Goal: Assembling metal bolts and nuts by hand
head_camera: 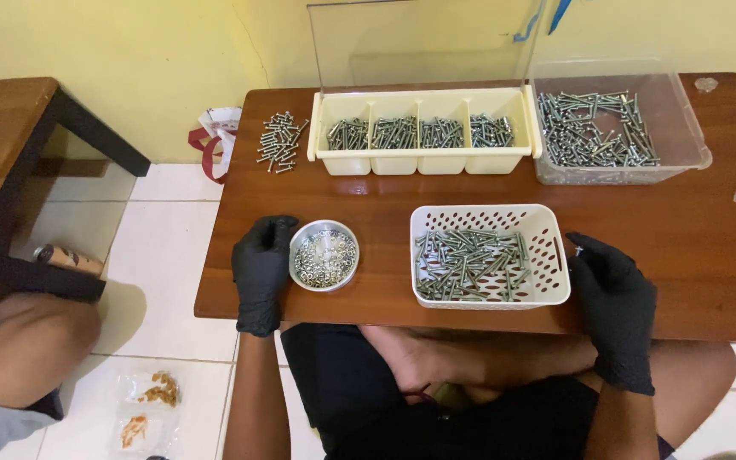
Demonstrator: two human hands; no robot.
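Note:
My left hand [261, 271], in a black glove, rests on the table's front left edge, touching the side of a small round metal bowl [324, 255] full of small nuts. My right hand [611, 298], also gloved in black, lies at the right end of a white perforated basket [547, 255] holding many bolts. A small metal piece seems pinched at its fingertips near the basket's rim, but it is too small to be sure.
A cream tray with several compartments [423, 162] of bolts stands at the back of the wooden table [692, 247], its clear lid upright. A clear tub [683, 145] of long bolts is back right. Loose bolts [280, 140] lie back left. Another person's knee [27, 349] is at left.

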